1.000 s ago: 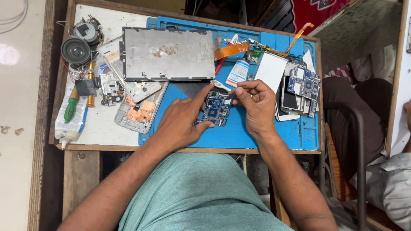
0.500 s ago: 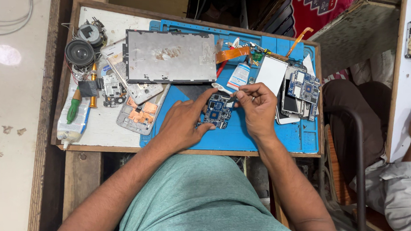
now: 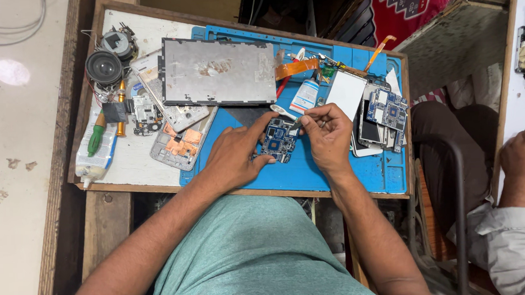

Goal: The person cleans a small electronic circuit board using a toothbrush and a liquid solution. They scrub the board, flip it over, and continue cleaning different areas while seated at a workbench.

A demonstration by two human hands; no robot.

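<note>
Head | left hand [image 3: 234, 157] pinned board [image 3: 278, 139] flat on mat [image 3: 334, 171], unchanged | right hand [image 3: 328, 133] shifted slightly, fingers pinched on thin tool [image 3: 295, 126] at board edge

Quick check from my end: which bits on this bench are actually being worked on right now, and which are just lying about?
In hand:
- left hand pressing the blue circuit board onto the blue mat
- right hand pinching a small tool at the board's edge

Lying about:
- grey metal panel
- round speaker
- green-handled screwdriver
- second circuit board
- white rectangular panel
- small tube
</note>
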